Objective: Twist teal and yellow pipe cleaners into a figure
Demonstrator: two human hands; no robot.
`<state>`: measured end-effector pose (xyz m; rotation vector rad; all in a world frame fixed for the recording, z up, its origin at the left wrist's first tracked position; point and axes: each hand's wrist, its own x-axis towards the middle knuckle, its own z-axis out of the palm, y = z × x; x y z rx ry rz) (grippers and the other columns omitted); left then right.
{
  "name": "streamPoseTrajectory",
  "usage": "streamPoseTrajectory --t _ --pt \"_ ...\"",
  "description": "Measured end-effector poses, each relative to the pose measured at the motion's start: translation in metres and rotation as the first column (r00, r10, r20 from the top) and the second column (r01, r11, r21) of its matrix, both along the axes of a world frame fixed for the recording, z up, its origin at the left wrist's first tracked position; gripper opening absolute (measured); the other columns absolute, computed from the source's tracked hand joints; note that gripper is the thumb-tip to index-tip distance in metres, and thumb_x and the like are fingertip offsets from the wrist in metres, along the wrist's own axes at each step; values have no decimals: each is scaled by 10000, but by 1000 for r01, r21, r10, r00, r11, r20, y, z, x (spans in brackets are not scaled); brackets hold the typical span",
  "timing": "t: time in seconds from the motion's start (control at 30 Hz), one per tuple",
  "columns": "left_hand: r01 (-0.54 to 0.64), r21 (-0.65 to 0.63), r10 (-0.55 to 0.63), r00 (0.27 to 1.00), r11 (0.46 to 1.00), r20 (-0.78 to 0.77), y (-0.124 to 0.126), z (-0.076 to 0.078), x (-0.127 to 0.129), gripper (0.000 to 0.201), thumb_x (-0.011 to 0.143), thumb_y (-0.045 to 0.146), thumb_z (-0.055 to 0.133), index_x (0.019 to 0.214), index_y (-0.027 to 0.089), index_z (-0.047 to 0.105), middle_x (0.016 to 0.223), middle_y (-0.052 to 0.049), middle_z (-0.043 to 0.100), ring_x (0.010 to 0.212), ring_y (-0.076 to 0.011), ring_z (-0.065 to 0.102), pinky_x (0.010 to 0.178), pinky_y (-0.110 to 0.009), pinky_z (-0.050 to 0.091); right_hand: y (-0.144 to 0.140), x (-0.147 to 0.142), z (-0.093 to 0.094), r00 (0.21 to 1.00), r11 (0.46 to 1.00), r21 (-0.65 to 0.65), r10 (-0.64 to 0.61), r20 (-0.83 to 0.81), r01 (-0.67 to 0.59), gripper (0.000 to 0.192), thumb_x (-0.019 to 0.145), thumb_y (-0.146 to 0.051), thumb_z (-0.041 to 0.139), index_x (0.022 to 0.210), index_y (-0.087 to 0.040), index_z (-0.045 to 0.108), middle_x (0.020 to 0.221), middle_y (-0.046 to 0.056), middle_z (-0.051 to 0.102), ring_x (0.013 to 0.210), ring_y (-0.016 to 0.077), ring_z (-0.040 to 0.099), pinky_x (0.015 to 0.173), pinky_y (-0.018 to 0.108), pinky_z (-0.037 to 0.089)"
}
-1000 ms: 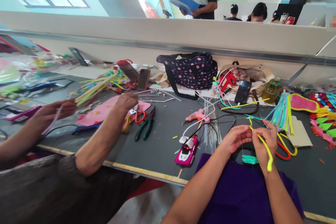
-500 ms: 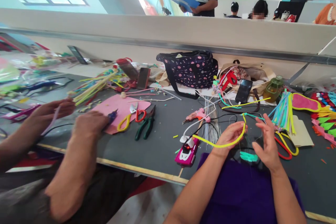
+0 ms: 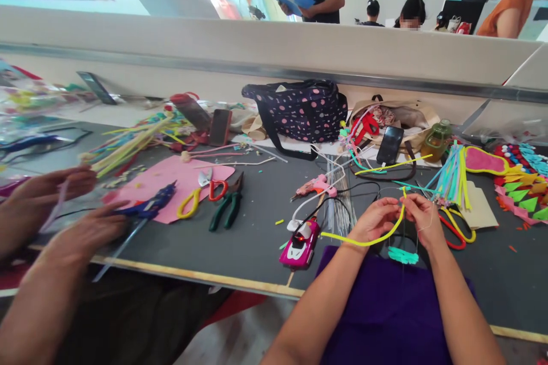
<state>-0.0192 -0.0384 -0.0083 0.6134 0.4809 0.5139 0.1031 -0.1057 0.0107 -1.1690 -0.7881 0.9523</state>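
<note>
Presently one yellow pipe cleaner (image 3: 363, 239) is held above the near edge of the dark table (image 3: 257, 222), in front of the person's purple lap: the left hand (image 3: 374, 219) is closed on it, the right hand (image 3: 422, 217) pinches its upper end between thumb and fingertips, and a long loose tail curves out to the left, past the left wrist. One small teal piece (image 3: 402, 255) sits just below both hands; whether it hangs from them or rests on the lap cannot be told. Risks, as judged: the free tail points toward the pink glue gun (image 3: 297, 242), whose red light shows, and could brush its body or snag the black cord (image 3: 342, 197) beside it; the pinch at the upper end is slight, so the springy wire could slip out. Count nearby: one glue gun in the foreground, a second pink one (image 3: 314, 185) farther back; one pair of green pliers (image 3: 226, 208); one pair of scissors (image 3: 201, 197) with a yellow and a red handle; one dotted bag (image 3: 299, 111); two phones (image 3: 390, 145) (image 3: 220, 126). A co-worker's two hands work at the left, the nearer hand (image 3: 92, 231) on a blue tool (image 3: 145, 209) over one pink sheet (image 3: 171, 174).
</note>
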Motion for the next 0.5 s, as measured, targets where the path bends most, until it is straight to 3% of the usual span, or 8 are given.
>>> streamPoseTrajectory --t 0.1,0.17,0.2,0.27,0.3,0.37,0.4,0.5 --pt "-11 3 11 998 1000 -57 -2 7 0 342 644 199 757 922 150 564 840 -75 652 702 -157 630 443 -163 361 0 2 0 996 999 6 -48 -80 48 256 669 -398 772 728 -173 667 527 -57 483 449 47 362 417 186 266" --pt "-222 141 241 962 965 -132 -3 12 0 362 656 260 748 937 172 536 869 -58 637 750 -159 621 507 -190 416 0 3 -1 991 998 -7 -67 -119 67 256 651 -393 783 704 -176 660 515 -60 474 443 44 363 410 182 265" --pt "-376 272 425 892 886 -154 -3 14 -1 357 655 281 750 919 177 533 840 -31 615 730 -135 597 529 -186 416 0 3 -2 988 997 -13 -82 -130 81 259 642 -393 788 692 -176 657 507 -61 468 438 43 362 405 181 262" --pt "-547 546 698 709 635 -100 -3 18 -3 327 646 312 761 849 173 545 766 11 569 666 -89 528 567 -178 400 2 4 -4 983 993 -27 -120 -142 118 267 624 -393 798 680 -175 654 498 -63 461 431 43 361 393 180 253" --pt "-518 649 726 683 558 -78 -4 19 -4 282 676 344 741 792 164 559 719 18 552 629 -78 493 574 -183 390 3 4 -4 979 990 -37 -138 -147 134 273 615 -395 802 681 -174 656 498 -63 464 430 44 365 389 179 252" --pt "-368 784 686 721 500 -98 -4 22 -7 295 733 413 687 666 147 581 607 23 510 566 -75 439 541 -194 351 6 5 -3 975 987 -62 -156 -157 148 286 599 -399 810 688 -171 662 505 -59 478 435 47 382 387 178 265" --pt "-291 810 637 761 509 -126 -5 23 -9 328 743 436 674 630 140 591 570 24 497 546 -75 421 527 -198 335 8 6 -1 975 987 -72 -153 -163 143 291 594 -400 813 692 -171 664 509 -57 487 437 49 393 389 177 279" --pt "-68 782 394 889 620 -235 -8 25 -11 364 726 482 683 675 122 672 552 10 545 522 -79 430 504 -201 330 16 7 9 980 993 -73 -108 -170 97 289 599 -405 810 695 -176 662 512 -55 506 439 54 415 405 184 320"
